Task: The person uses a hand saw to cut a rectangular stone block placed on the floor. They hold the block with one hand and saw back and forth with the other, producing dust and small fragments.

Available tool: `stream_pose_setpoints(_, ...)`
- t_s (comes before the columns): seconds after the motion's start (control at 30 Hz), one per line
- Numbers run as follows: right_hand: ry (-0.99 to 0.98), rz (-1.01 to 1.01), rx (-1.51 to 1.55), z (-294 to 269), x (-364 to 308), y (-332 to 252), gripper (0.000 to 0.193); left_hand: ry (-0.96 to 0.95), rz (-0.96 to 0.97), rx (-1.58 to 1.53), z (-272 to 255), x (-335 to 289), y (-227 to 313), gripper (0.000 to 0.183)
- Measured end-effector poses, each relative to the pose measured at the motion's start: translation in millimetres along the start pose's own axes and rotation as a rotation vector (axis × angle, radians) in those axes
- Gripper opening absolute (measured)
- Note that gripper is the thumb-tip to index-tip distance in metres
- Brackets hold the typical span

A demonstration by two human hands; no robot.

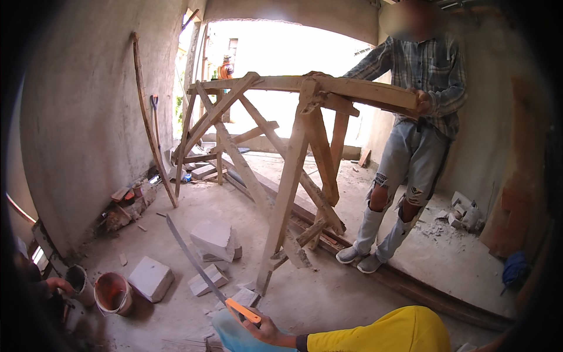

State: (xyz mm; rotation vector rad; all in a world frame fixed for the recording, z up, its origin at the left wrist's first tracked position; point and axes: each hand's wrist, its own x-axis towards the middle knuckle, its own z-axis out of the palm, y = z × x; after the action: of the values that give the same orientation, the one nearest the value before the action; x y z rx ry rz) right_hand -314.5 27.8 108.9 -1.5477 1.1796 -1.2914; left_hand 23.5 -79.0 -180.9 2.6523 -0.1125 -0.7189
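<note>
My right hand point(265, 331), at the end of a yellow sleeve with a dark cuff, is closed around the orange handle point(243, 310) of a handsaw. The saw's long blade point(193, 258) slants up and to the left, over pale blocks on the floor. One large block point(212, 239) lies beyond the blade, a smaller one point(208, 280) sits close beside it, and another point(151, 278) rests to its left. Below the handle is a light-blue trouser knee point(231, 335). My left hand is out of view.
A wooden trestle point(287, 193) stands ahead, topped by a long beam point(375, 91). A person in a plaid shirt point(431, 70) grips the beam's right end. Two buckets point(113, 293) stand at left, near another person's hand point(60, 286). Timbers point(434, 296) lie along the floor.
</note>
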Motion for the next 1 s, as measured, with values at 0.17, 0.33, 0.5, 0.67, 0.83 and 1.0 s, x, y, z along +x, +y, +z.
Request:
stream_pose_setpoints(0.17, 0.000, -0.048, 0.011, 3.9, 0.5, 10.7, 0.055, -0.005, -0.008, 0.018, 1.9, 3.6, -6.4, 0.113)
stream_pose_setpoints(0.33, 0.020, -0.038, 0.003, 8.5, -1.3, 6.0, 0.056, -0.012, -0.016, 0.046, 3.7, 14.0, -23.7, 0.113)
stream_pose_setpoints(0.5, 0.053, -0.045, -0.091, -8.6, 0.2, -2.1, 0.052, -0.051, -0.003, 0.134, 16.4, 26.6, -61.2, 0.113)
stream_pose_setpoints(0.67, -0.250, -0.072, -0.320, -58.2, 68.8, -108.9, 0.048, 0.010, 0.098, 0.177, 47.0, 87.6, -100.3, 0.116)
stream_pose_setpoints(0.83, -0.326, -0.064, -0.536, -107.9, 102.8, -184.4, 0.023, 0.077, 0.107, -0.459, 8.2, -21.4, -81.3, 0.115)
stream_pose_setpoints(1.0, -0.364, -0.242, -0.555, -61.6, 88.5, -130.1, 0.052, 0.332, 0.068, -0.353, -62.5, -69.0, -71.3, 0.099)
